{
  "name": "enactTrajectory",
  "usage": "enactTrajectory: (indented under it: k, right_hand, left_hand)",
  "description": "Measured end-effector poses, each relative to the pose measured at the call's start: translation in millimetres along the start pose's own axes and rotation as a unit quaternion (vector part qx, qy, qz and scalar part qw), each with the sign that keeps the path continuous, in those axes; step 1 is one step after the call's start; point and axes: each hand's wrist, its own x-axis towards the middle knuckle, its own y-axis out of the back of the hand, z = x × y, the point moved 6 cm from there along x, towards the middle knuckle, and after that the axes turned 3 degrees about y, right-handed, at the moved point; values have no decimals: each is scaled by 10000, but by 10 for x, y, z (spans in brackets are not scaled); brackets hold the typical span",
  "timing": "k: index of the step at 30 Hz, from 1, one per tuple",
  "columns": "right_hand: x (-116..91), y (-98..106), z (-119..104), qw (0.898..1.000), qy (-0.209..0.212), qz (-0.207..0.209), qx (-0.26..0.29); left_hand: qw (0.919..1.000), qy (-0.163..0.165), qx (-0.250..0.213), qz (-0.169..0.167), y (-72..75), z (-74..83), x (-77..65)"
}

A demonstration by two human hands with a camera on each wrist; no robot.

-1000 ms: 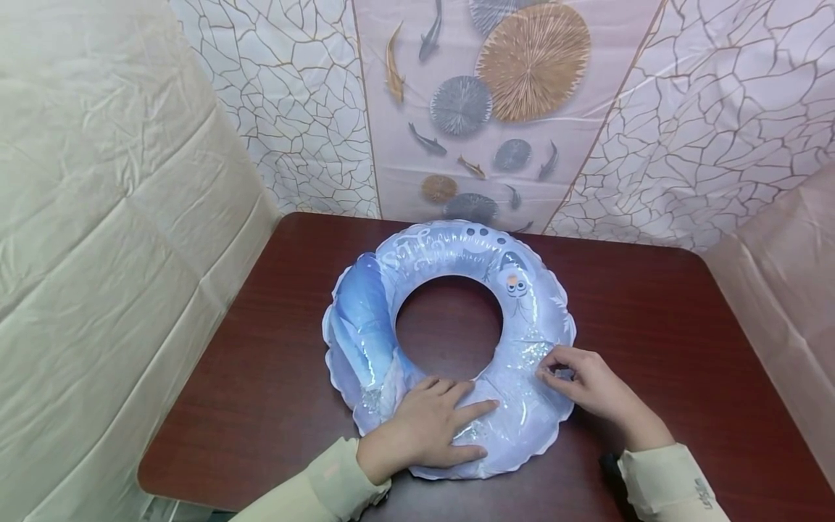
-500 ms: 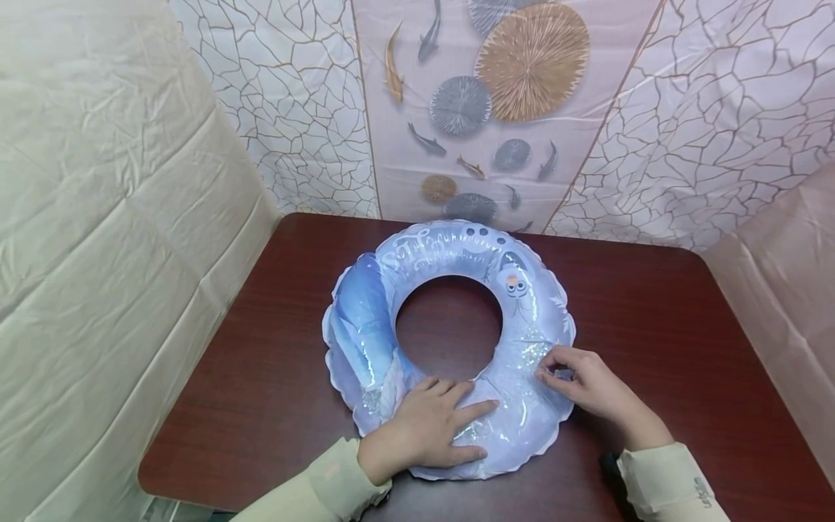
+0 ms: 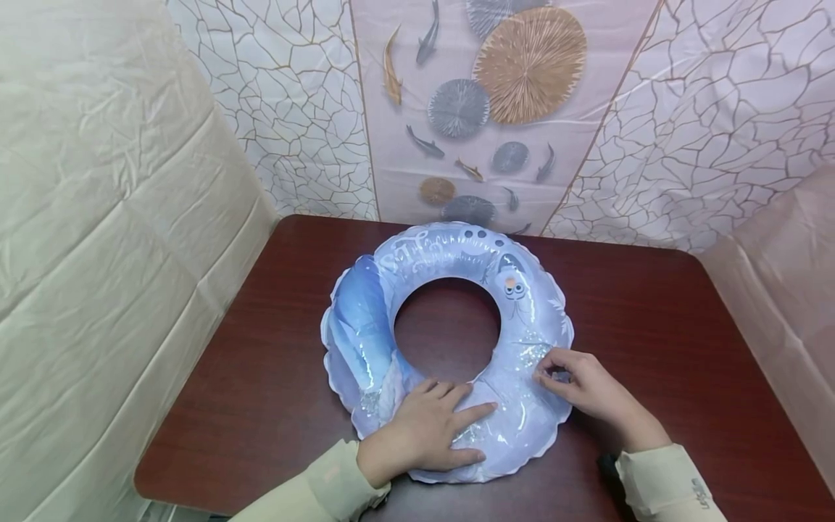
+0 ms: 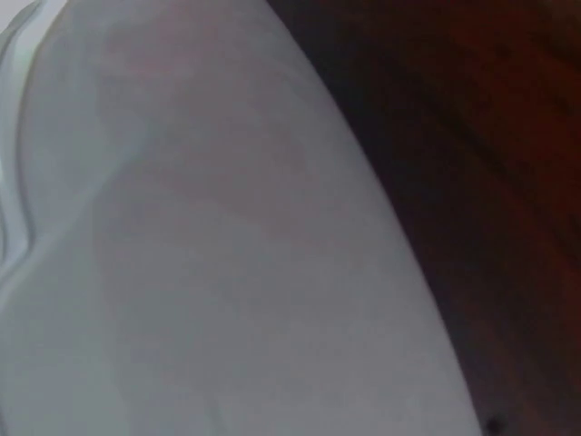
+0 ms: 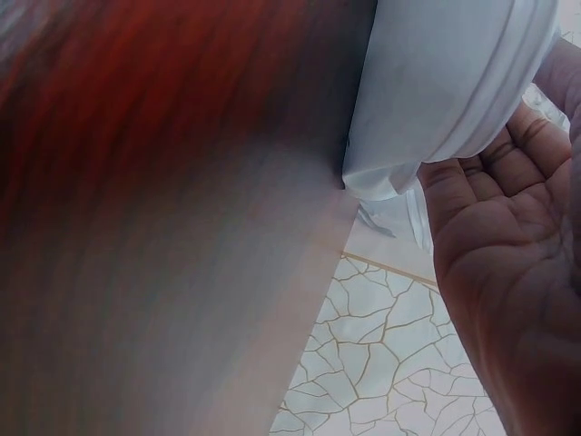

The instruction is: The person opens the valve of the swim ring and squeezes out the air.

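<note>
An inflated swim ring (image 3: pixel 450 250), pale lilac and blue with a cartoon snowman and glitter, lies on the dark red-brown table. Across its near side my left hand (image 3: pixel 427 428) rests palm down with fingers spread. At the ring's right side my right hand (image 3: pixel 587 380) brings thumb and index finger together, pinching at the surface, with a small clear bit showing in the loop they make. What lies between those fingertips is mostly hidden. The right wrist view has the palm (image 5: pixel 508 227) beside the ring's pale edge (image 5: pixel 436 82). A pale ring surface (image 4: pixel 236 227) fills much of the left wrist view.
Table surface (image 3: pixel 652 326) extends on both sides of the ring. Behind it hangs a patterned cloth (image 3: pixel 313 109) with fish and round leaf prints. Cream fabric (image 3: pixel 130 239) walls off the left side, and another sheet (image 3: pixel 789 268) the right.
The head view has shifted very slightly. Both hands keep their places on the swim ring, which stays where it was.
</note>
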Motion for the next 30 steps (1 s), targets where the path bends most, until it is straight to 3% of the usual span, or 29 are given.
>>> enactTrajectory:
  k: [30]
  right_hand:
    - [2,-5,11,10000,-14,-57,-49]
  left_hand:
    - [9995,85,296,-22,-10,21,4]
